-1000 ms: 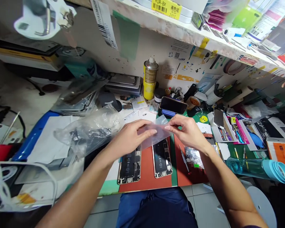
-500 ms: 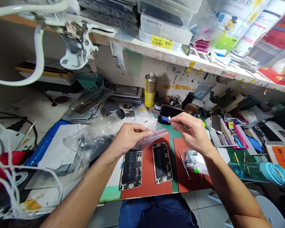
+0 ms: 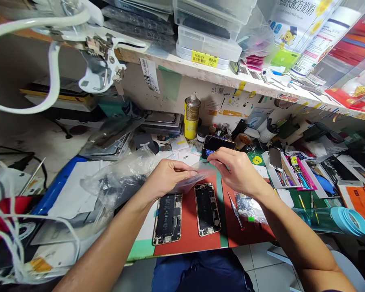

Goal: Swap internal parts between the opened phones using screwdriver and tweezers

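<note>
Left hand (image 3: 168, 176) is pinching a clear plastic sheet (image 3: 204, 172), thumb pressing against closed fingers. Right hand (image 3: 235, 168) is curling its fingers in, thumb and index tips nearly meeting at the sheet's right end; cannot tell whether they are gripping it or only touching it. Sheet is hanging between the two hands, over the far part of a red mat (image 3: 190, 239) on the tabletop (image 3: 141, 248).

Two opened phones are lying on that mat, insides facing up, below the sheet. Left opened phone (image 3: 168, 219) is sitting close to the left wrist, its top end tucking under the hand in this view. Right opened phone (image 3: 207, 209) is lying apart from it, near the mat's right edge.

Further right, a second red mat (image 3: 252, 237) is carrying a thin screwdriver (image 3: 236, 211), lying at a slant, and a small bag of parts (image 3: 251, 207) just beside it, under the right forearm. A crumpled clear bag (image 3: 118, 178) is lying left of the left hand, dark contents showing through.

Behind the hands, a dark-screened phone (image 3: 219, 143) is leaning back, near a yellow spray can (image 3: 192, 117) that is standing upright. A blue bottle (image 3: 331, 220) is lying on its side at far right, and a white tray (image 3: 287, 178) of tools is sitting beyond it.
</note>
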`<state>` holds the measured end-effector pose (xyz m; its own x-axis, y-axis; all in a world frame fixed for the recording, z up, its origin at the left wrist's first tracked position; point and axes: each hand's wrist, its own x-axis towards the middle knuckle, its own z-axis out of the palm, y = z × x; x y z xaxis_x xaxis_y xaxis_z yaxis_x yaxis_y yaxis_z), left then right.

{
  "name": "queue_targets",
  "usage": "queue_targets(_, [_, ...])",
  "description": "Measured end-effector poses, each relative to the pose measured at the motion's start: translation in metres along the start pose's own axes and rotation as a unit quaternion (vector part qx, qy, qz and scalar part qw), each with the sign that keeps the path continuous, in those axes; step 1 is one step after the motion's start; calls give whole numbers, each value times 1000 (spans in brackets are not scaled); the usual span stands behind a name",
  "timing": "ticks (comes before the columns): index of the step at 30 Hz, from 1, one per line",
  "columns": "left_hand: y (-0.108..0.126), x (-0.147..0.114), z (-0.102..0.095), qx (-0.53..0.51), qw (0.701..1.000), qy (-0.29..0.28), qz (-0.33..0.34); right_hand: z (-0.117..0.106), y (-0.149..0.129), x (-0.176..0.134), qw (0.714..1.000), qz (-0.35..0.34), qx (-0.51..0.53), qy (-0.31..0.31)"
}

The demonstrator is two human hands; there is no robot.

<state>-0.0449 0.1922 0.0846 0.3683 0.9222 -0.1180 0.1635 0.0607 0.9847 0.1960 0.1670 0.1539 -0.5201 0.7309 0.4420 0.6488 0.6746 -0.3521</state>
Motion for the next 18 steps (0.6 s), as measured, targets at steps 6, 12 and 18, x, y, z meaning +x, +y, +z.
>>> queue_targets(6, [-2,1,1,-31,999,18,-3,-3,-4,4,999,-23,24,-29])
queue_targets(12, [-3,-1,-11,-82,994,76,10,-11,-9,3,995,35,75,53])
queue_targets(18, [-8,4,-14,-166,973,149,55,-6,-19,-28,970,156,95,158])
